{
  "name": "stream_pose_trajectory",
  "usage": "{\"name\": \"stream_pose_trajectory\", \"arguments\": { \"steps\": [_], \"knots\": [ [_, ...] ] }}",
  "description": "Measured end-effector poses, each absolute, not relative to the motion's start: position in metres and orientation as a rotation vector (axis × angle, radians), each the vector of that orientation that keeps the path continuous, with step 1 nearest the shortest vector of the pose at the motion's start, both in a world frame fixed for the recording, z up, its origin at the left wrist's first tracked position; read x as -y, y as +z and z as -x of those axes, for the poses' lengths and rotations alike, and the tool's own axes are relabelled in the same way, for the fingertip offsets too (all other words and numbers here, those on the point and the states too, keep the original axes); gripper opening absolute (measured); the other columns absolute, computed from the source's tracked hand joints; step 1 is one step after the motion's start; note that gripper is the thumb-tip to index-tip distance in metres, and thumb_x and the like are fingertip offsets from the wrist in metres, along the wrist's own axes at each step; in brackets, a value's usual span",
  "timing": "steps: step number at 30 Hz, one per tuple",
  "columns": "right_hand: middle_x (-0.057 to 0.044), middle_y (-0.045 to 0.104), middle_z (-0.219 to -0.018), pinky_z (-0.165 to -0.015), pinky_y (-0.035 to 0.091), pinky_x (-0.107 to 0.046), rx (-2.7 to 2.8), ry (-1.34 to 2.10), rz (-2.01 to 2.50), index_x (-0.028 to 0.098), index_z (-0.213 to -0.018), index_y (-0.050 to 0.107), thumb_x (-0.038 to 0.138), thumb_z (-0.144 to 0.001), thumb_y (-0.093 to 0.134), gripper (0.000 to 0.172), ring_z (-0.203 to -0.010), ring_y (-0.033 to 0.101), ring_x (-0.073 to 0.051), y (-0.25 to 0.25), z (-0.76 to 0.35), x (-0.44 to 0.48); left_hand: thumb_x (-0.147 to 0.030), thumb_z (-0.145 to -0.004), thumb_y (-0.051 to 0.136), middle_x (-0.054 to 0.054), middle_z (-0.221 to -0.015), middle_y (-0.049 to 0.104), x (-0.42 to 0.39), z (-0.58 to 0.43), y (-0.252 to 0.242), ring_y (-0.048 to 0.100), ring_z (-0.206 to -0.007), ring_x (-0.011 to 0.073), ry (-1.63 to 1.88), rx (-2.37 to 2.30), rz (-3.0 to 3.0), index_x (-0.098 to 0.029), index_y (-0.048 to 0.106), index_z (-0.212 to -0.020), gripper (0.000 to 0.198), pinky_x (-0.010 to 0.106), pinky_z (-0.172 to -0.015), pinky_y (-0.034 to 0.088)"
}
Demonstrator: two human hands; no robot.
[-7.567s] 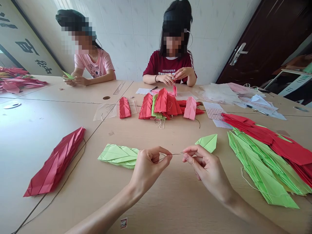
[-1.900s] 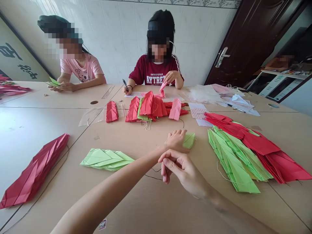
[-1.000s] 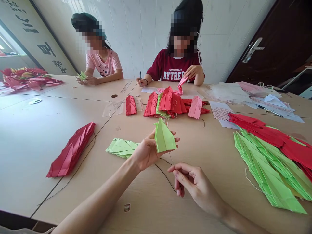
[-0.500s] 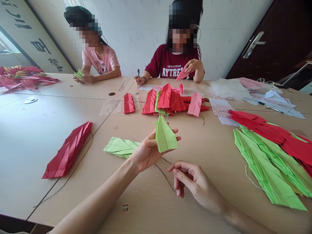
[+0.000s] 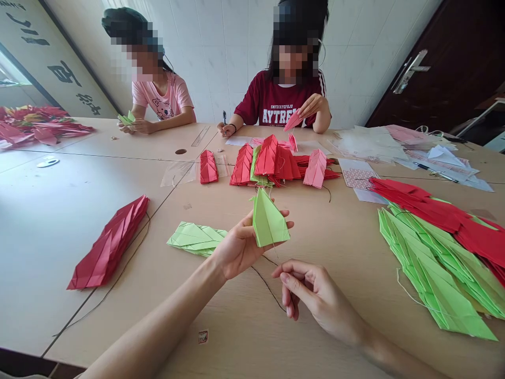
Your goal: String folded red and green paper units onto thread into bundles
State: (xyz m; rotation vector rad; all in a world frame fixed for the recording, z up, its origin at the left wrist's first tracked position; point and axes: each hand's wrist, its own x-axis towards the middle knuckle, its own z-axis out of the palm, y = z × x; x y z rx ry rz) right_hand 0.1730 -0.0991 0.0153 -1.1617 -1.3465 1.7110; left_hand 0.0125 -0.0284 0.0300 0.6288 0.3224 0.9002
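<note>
My left hand (image 5: 240, 247) holds a light green folded paper piece (image 5: 270, 218), thumb in front and fingers behind it. A thin pale thread hangs from its lower edge toward my right hand (image 5: 305, 289). That hand's fingers are bent in a pinch, and a dark cord (image 5: 268, 287) runs to its curled fingers from under my left hand. Partly hidden behind my left wrist lies a light green pleated paper strip (image 5: 196, 238). Further left is a red pleated paper strip (image 5: 110, 242) with a dark cord trailing from it.
Red and green folded papers (image 5: 434, 258) are stacked at the right. Across the table sits a pile of red, pink and green pieces (image 5: 272, 160). Two people work opposite, one in a maroon shirt (image 5: 284, 102). Loose sheets and plastic bags (image 5: 371, 145) lie far right.
Both hands stay nearly still. The green paper piece shifts very slightly to the right with my left hand.
</note>
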Motion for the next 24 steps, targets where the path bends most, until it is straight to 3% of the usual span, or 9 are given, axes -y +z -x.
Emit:
{"name": "stream_pose_trajectory", "arguments": {
  "steps": [8, 12, 15, 20, 24],
  "knots": [
    [0.004, 0.054, -0.056, -0.045, 0.044, -0.022, 1.293, 1.723, 1.137, 0.015, -0.085, 0.058, 0.045, -0.083, 0.052, 0.03, -0.046, 0.053, -0.009, 0.016, -0.173, 0.097, -0.002, -0.076, 0.048, 0.009, -0.126, 0.054, 0.031, -0.014, 0.03, 0.051, -0.116, 0.0277, 0.861, -0.318, -0.707, -0.024, 0.04, -0.13, 0.059, 0.042, -0.099, 0.035],
    [0.004, 0.054, -0.057, -0.046, 0.045, -0.023, 1.243, 1.708, 1.092, 0.016, -0.087, 0.057, 0.045, -0.083, 0.053, 0.03, -0.048, 0.054, -0.01, 0.013, -0.173, 0.095, -0.001, -0.077, 0.048, 0.01, -0.128, 0.052, 0.036, -0.017, 0.032, 0.05, -0.117, 0.0279, 0.811, -0.298, -0.758, -0.028, 0.034, -0.133, 0.064, 0.038, -0.09, 0.042],
    [0.003, 0.054, -0.059, -0.047, 0.045, -0.022, 1.205, 1.669, 1.07, 0.015, -0.087, 0.058, 0.043, -0.085, 0.053, 0.028, -0.049, 0.053, -0.009, 0.01, -0.172, 0.093, -0.002, -0.076, 0.049, 0.011, -0.128, 0.051, 0.039, -0.02, 0.033, 0.05, -0.117, 0.0288, 0.797, -0.315, -0.797, -0.032, 0.023, -0.137, 0.072, 0.035, -0.082, 0.045],
    [0.002, 0.053, -0.061, -0.046, 0.044, -0.023, 1.167, 1.608, 1.088, 0.015, -0.083, 0.058, 0.044, -0.084, 0.054, 0.029, -0.05, 0.052, -0.009, 0.006, -0.173, 0.09, -0.004, -0.073, 0.052, 0.006, -0.124, 0.053, 0.043, -0.023, 0.036, 0.056, -0.107, 0.0232, 0.858, -0.431, -0.881, -0.045, -0.002, -0.138, 0.094, 0.039, -0.084, 0.043],
    [0.002, 0.053, -0.061, -0.046, 0.043, -0.023, 1.166, 1.591, 1.101, 0.016, -0.083, 0.058, 0.045, -0.082, 0.055, 0.03, -0.05, 0.051, -0.009, 0.006, -0.173, 0.088, -0.002, -0.067, 0.048, 0.002, -0.123, 0.054, 0.046, -0.024, 0.038, 0.059, -0.089, 0.0172, 0.95, -0.516, -0.936, -0.046, 0.013, -0.137, 0.089, 0.033, -0.076, 0.045]
  ]
}}
